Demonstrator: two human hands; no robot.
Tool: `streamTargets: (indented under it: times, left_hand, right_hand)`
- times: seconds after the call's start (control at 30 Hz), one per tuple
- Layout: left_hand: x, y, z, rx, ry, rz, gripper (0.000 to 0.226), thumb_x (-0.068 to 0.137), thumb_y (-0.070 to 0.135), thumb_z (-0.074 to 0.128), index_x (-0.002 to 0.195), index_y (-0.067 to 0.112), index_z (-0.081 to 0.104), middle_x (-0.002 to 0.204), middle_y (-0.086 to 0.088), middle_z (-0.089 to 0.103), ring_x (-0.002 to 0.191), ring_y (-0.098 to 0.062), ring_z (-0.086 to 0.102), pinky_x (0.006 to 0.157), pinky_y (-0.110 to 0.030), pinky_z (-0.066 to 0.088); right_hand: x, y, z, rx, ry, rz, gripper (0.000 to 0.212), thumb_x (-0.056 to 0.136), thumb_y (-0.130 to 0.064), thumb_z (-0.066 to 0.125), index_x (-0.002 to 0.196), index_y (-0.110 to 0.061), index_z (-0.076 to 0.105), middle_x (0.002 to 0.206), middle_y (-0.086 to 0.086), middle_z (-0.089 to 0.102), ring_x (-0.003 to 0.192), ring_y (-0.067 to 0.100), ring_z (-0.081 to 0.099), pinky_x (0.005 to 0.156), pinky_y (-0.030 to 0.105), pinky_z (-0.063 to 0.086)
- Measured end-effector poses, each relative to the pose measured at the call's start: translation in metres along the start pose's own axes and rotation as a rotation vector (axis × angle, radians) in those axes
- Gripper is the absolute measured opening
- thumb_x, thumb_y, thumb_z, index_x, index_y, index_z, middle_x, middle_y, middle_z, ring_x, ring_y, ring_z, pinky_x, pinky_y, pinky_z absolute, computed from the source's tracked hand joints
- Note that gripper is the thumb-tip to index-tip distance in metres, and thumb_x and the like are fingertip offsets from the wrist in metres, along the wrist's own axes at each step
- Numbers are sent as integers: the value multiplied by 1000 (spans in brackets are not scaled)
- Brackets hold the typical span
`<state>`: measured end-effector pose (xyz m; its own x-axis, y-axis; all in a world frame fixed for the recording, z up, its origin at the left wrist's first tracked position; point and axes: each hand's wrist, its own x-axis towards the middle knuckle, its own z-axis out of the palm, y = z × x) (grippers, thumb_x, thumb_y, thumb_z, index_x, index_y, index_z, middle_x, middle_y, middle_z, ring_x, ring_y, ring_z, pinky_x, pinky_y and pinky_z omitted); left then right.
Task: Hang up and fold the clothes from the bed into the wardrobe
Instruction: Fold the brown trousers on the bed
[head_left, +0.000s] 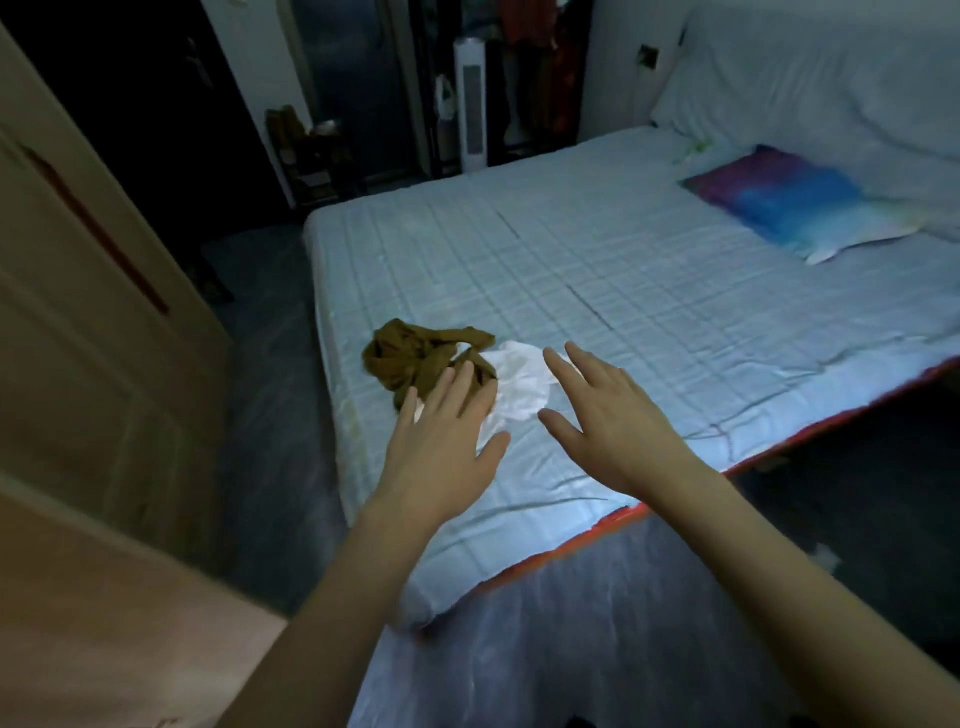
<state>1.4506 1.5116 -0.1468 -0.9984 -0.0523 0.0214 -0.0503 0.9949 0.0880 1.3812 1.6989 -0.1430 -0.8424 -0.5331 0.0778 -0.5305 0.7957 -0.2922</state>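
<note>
Both hands, left hand (441, 441) and right hand (613, 415), fingers spread and holding nothing, are hovering over crumpled brown garment (415, 358) and white cloth (519, 379) near the bed's (675, 312) left edge, likely to gather them.

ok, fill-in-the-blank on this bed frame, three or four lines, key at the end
1. The brown garment lies bunched next to a ____ one on the bed.
2. The left hand and the right hand have their fingers ____ and hold nothing.
3. The colourful pillow lies near the ____ of the bed.

Missing words: white; straight; head
</note>
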Motion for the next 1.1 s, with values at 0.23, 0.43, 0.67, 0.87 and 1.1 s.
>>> streamTargets:
  times: [0.23,0.43,0.67,0.87,1.1]
  left_hand:
    - [74,63,19,-27,-36,20,62,100,56,23,156,33,9,164,6,-7,150,-13,-7,119,-41,-7]
    - [112,86,26,-14,-71,-1,61,101,56,22,156,33,10,164,6,-8,150,-12,-9,120,-42,-7]
    - [149,71,32,-43,-57,-49,59,100,54,24,154,32,18,165,6,-3,150,-11,-7,119,-42,-7]
    - [189,37,47,-53,-92,-97,56,99,54,25,151,34,25,165,7,-2,151,-14,-4,119,-46,-1]
    - [255,-10,51,-87,-100,-215,59,100,52,26,155,31,16,165,3,-4,151,-15,-6,119,-46,-3]
  right_hand:
    - [26,91,-23,0,-15,13,66,99,-51,37,155,-26,12,162,5,14,148,25,17,118,47,20]
    - [53,127,-34,11,-47,-17,65,99,-50,38,155,-27,12,163,5,11,148,23,15,119,46,18]
    - [97,129,-34,30,-86,-84,64,100,-49,38,154,-28,14,163,3,11,149,21,13,120,46,17]
    - [152,125,-27,-10,-129,-144,64,99,-48,40,154,-27,14,163,3,11,148,21,14,119,46,17]
    - [251,118,-26,-60,-175,-225,65,100,-49,38,154,-28,12,163,2,10,148,21,13,120,45,16]
